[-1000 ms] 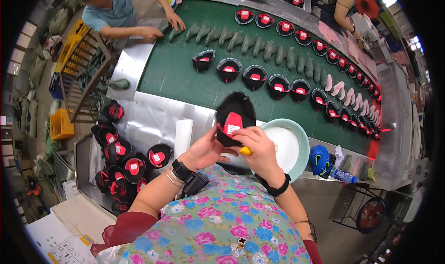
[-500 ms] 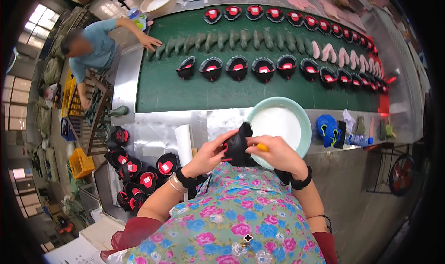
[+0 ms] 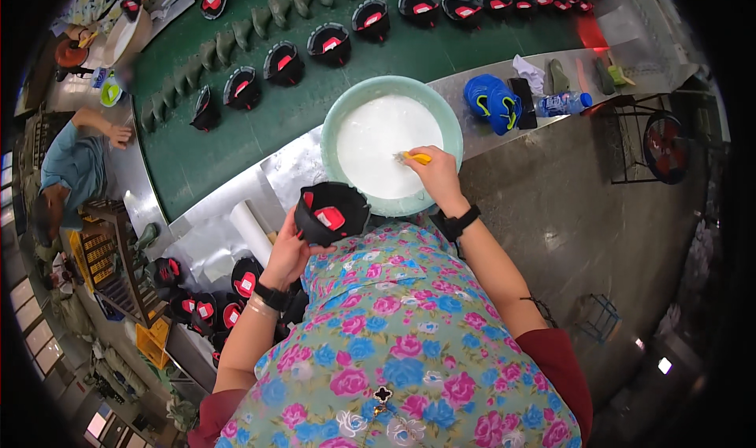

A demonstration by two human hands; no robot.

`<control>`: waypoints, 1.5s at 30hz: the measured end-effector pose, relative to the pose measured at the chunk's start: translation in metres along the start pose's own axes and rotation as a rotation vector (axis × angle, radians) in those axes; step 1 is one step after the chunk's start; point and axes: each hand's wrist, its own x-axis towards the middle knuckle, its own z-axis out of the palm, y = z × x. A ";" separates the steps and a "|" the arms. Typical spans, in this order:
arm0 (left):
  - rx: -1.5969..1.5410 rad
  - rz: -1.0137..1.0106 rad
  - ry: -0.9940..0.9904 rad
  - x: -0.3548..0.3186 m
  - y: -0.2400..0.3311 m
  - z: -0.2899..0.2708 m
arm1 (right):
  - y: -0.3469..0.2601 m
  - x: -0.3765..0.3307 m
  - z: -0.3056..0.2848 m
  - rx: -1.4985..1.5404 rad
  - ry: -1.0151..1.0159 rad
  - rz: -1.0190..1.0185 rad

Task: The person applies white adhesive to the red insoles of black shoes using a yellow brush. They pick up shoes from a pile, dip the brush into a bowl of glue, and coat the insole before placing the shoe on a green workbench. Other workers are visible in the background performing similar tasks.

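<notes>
Both hands are working: my right hand (image 3: 435,176) is pinching a brush (image 3: 415,158) in the basin (image 3: 339,117), left hand (image 3: 290,253) gripping the shoe (image 3: 331,212) just left of it.

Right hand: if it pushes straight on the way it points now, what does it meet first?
The right hand holds a yellow brush over the basin; most likely the white liquid, though its height above it is unclear.

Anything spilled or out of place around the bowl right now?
Nothing stands out. The white liquid sits inside the green bowl, the right hand dips a yellow-handled brush into it, and the left hand holds the black shoe.
</notes>
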 end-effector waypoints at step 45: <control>-0.246 -0.270 -0.010 0.088 0.025 0.044 | -0.111 0.007 -0.095 0.427 -0.093 -0.048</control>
